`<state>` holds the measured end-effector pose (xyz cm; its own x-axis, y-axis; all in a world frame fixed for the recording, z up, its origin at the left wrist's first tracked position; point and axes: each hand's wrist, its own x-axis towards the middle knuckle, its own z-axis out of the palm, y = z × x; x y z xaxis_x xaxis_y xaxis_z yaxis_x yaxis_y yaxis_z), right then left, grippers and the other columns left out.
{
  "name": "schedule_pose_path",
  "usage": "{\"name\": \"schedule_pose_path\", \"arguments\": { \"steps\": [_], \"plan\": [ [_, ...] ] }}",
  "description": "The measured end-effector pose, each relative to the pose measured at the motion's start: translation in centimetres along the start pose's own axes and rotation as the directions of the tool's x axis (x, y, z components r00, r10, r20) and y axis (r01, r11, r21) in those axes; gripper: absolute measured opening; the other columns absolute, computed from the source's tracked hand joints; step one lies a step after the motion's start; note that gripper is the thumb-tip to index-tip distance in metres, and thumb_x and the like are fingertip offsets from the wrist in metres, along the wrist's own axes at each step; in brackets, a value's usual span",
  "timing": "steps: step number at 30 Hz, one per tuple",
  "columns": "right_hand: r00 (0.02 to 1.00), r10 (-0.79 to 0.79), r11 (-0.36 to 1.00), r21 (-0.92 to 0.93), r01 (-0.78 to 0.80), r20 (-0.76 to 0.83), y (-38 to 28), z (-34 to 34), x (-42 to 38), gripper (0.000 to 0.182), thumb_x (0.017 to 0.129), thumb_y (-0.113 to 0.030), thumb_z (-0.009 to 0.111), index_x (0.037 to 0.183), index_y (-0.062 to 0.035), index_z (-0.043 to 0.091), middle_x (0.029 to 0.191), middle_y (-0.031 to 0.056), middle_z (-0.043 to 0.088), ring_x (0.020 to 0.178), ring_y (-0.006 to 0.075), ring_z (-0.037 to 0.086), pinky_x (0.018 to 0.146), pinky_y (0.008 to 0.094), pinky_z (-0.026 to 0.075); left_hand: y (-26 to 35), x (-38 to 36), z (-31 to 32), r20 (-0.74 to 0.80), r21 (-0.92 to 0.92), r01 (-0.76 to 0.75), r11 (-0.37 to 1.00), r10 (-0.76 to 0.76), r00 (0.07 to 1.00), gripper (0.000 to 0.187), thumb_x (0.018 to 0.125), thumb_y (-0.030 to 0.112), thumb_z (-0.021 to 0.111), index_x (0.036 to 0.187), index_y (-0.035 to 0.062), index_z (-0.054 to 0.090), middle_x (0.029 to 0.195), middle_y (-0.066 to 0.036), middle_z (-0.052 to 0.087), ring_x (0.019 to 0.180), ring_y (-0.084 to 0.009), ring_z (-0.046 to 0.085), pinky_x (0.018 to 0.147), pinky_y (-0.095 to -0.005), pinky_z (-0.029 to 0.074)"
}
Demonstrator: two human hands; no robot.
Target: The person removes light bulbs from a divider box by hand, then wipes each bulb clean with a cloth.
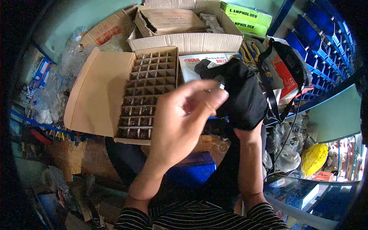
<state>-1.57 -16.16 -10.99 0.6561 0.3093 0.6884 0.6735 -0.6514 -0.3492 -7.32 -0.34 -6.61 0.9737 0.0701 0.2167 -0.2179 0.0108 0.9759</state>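
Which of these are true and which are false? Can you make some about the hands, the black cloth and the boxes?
1. The right hand is wrapped in a black cloth. True.
2. The divided box is shut. False: its flap is open and the small compartments show.
3. The left hand is bare. True.
4. The green boxes lie by the person's lap. False: they sit at the top, behind the big carton.
5. The left hand rests inside the divided box. False: it is raised in front of the box, fingertips close to the cloth.
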Motion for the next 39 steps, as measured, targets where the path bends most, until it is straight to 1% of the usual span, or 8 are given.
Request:
{"name": "schedule_pose_path", "arguments": {
  "steps": [4,9,16,19,23,30,34,39],
  "plan": [
    [0.978,0.207,0.804,0.568,-0.176,0.009,-0.3,1.1,-1.7,0.037,0.076,-0.014,0.071,0.11,0.0011,0.064,0.097,0.0117,0.068,0.087,0.0218,0.065,0.08,0.0332,0.05,-0.1,0.1,0.5,0.032,0.075,0.109,0.991,-0.111,0.993,0.034,0.096,0.032,0.062,0.082,0.0012,0.067,0.062,0.005,0.053,0.056,-0.0012,0.045,0.05,-0.0205,0.036],
    [0.928,0.371,0.61,0.763,-0.214,-0.037,-1.2,1.5,-1.8,0.031,0.078,-0.008,0.071,0.106,0.0045,0.065,0.098,0.0088,0.068,0.086,0.0177,0.063,0.08,0.0316,0.051,-0.7,0.0,0.4,0.121,0.042,0.16,0.986,-0.164,0.979,0.049,0.1,0.039,0.053,0.073,-0.0009,0.058,0.058,0.004,0.045,0.055,-0.0039,0.039,0.047,-0.0255,0.032],
    [0.964,0.26,0.786,0.593,-0.178,-0.056,-0.7,1.3,-1.4,0.028,0.078,-0.005,0.07,0.104,0.0041,0.065,0.1,0.0098,0.068,0.089,0.0189,0.064,0.083,0.0325,0.051,-1.1,0.2,0.9,0.036,0.233,0.093,0.968,-0.104,0.994,0.046,0.098,0.038,0.056,0.071,0.0016,0.061,0.054,0.003,0.053,0.045,-0.0045,0.049,0.039,-0.0236,0.035],
    [0.982,0.13,0.713,0.675,-0.189,0.137,-0.2,0.1,-1.9,0.037,0.071,-0.007,0.077,0.104,0.0036,0.063,0.103,0.0151,0.066,0.094,0.0267,0.065,0.087,0.0341,0.049,-0.7,0.2,0.7,-0.06,0.424,0.055,0.904,-0.032,0.998,0.061,0.099,0.041,0.052,0.056,-0.0028,0.056,0.045,-0.017,0.049,0.041,-0.0289,0.057,0.044,-0.039,0.04],
    [0.991,0.092,0.793,0.595,-0.129,0.092,-0.7,-0.1,-1.6,0.039,0.069,-0.011,0.078,0.104,0.0012,0.063,0.101,0.0152,0.065,0.092,0.03,0.065,0.083,0.0361,0.049,-1.0,-0.1,0.7,-0.012,0.523,-0.055,0.85,0.072,0.997,0.062,0.101,0.039,0.046,0.058,-0.0036,0.055,0.053,-0.024,0.051,0.052,-0.043,0.056,0.049,-0.0472,0.04],
    [0.991,0.134,0.767,0.633,-0.103,-0.001,-1.2,1.1,-2.0,0.04,0.074,-0.014,0.073,0.111,-0.0007,0.062,0.098,0.0173,0.066,0.088,0.0357,0.065,0.082,0.037,0.05,-0.2,-0.4,0.9,-0.013,0.432,-0.032,0.901,0.041,0.999,0.058,0.1,0.033,0.051,0.056,-0.0037,0.053,0.045,-0.017,0.044,0.037,-0.0265,0.046,0.043,-0.0406,0.033],
    [0.973,0.231,0.701,0.694,-0.164,-0.004,-2.3,0.9,-1.5,0.028,0.08,-0.006,0.065,0.107,0.0005,0.063,0.094,0.0121,0.067,0.082,0.0193,0.064,0.078,0.0315,0.05,0.3,-0.4,0.6,0.011,0.442,0.006,0.897,-0.012,1.0,0.056,0.101,0.032,0.051,0.057,-0.0033,0.052,0.046,-0.012,0.042,0.04,-0.017,0.043,0.044,-0.0369,0.033],
    [0.924,0.382,0.516,0.823,-0.237,0.026,-2.7,1.6,-1.5,0.021,0.081,-0.004,0.067,0.102,0.0023,0.065,0.087,0.0054,0.067,0.081,0.0094,0.059,0.075,0.0275,0.05,1.8,0.9,0.0,0.103,0.689,-0.067,0.722,-0.006,0.995,0.054,0.103,0.037,0.044,0.067,-0.0021,0.058,0.053,-0.018,0.052,0.049,-0.0351,0.055,0.051,-0.0431,0.041]
  ]
}}
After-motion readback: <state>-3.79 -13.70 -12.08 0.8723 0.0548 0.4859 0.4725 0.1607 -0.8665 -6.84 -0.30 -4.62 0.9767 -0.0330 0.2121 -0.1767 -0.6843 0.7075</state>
